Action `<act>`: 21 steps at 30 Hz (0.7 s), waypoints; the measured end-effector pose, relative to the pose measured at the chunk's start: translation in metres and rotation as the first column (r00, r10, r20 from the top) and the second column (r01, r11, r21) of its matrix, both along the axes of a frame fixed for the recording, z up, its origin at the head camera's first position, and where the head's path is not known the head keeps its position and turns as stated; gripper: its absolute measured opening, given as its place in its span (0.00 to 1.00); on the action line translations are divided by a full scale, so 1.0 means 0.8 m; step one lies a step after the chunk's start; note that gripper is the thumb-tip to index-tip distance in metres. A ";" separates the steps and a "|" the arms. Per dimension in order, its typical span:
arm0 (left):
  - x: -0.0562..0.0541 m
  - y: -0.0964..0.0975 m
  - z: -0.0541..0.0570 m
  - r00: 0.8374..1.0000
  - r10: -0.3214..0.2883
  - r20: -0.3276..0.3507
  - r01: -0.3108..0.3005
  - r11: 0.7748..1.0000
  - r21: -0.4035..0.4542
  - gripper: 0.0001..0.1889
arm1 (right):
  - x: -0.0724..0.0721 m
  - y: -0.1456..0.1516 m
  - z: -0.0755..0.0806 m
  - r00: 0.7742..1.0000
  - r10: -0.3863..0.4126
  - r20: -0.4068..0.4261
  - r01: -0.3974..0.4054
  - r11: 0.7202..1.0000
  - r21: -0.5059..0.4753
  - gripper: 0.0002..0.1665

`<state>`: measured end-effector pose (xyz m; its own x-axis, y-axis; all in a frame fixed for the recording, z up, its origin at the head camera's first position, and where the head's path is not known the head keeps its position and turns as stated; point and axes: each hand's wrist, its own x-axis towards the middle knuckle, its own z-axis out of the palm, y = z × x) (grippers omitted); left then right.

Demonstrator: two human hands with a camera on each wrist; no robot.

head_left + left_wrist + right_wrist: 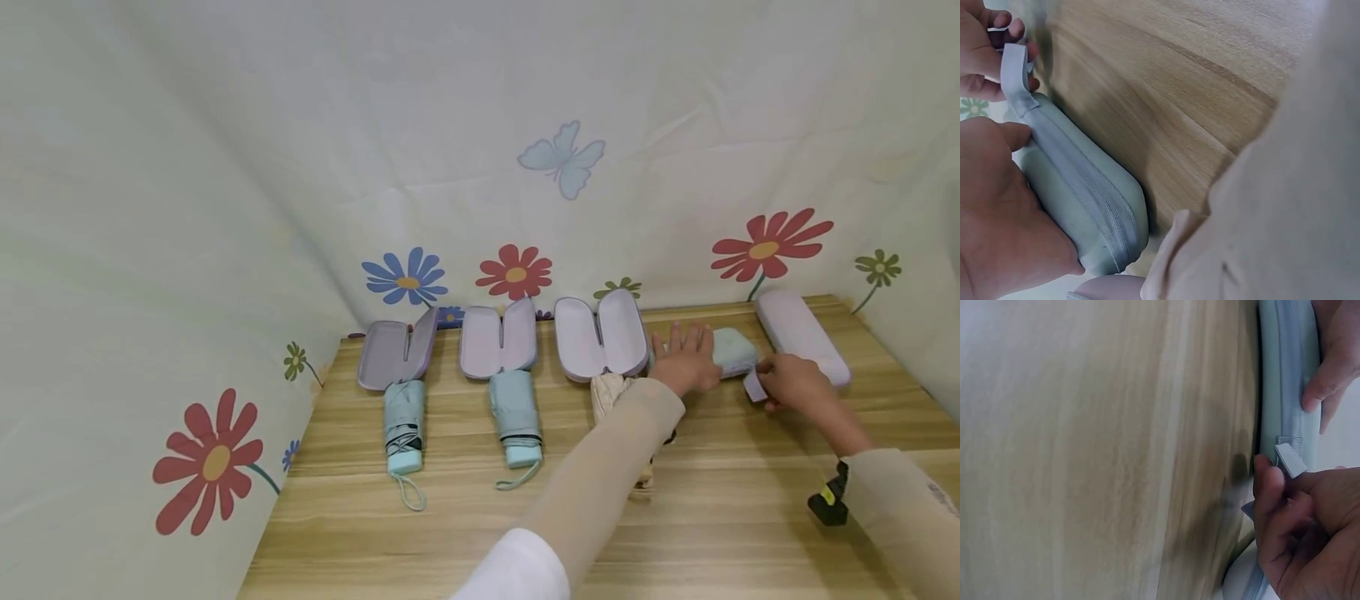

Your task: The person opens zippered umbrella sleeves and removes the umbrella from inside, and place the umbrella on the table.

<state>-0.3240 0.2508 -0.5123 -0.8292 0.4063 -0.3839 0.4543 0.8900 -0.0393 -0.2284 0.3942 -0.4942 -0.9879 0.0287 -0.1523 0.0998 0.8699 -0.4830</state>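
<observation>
A closed pale green zip case (735, 350) lies on the table, with a grey zipper band (1085, 172) along its side. My left hand (686, 367) rests on the case with its fingers spread over the top, and in the right wrist view its thumb (1325, 384) presses the side near the zipper. At the case's right end my right hand (798, 383) pinches the small fabric strap (1015, 75), which forms a loop in the left wrist view. Part of the strap is hidden by the right fingers.
Three open lavender cases (498, 342) stand in a row along the back. Two folded teal umbrellas (405, 425) lie before them; a beige umbrella (609, 392) is partly under my left sleeve. A closed lavender case (802, 333) lies at the right, near the patterned cloth wall (637, 208).
</observation>
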 end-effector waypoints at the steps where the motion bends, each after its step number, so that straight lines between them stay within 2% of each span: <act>1: 0.000 0.000 0.000 1.000 -0.001 -0.001 0.001 1.000 -0.004 0.39 | 0.000 0.000 -0.001 1.000 -0.004 -0.011 0.005 1.000 0.010 0.21; 8: -0.002 0.000 -0.004 1.000 -0.024 -0.013 0.024 1.000 -0.012 0.38 | 0.007 -0.003 0.001 0.995 -0.036 -0.088 0.040 0.998 0.053 0.17; 13: -0.006 -0.001 -0.006 0.999 -0.048 -0.020 0.049 0.999 0.014 0.38 | 0.014 -0.008 -0.001 0.980 -0.049 -0.195 0.078 0.986 0.145 0.15; 16: -0.008 -0.001 -0.006 0.998 -0.061 -0.020 0.061 0.998 0.020 0.38 | 0.016 -0.012 -0.006 0.949 -0.061 -0.310 0.127 0.971 0.200 0.13; 18: -0.008 -0.003 -0.005 0.997 -0.069 -0.016 0.069 0.997 0.015 0.38 | 0.015 -0.014 -0.009 0.919 -0.033 -0.392 0.139 0.960 0.243 0.11; 21: -0.008 -0.005 -0.004 0.997 -0.071 -0.017 0.071 0.997 0.008 0.38 | 0.011 -0.013 -0.012 0.881 0.023 -0.472 0.123 0.953 0.277 0.09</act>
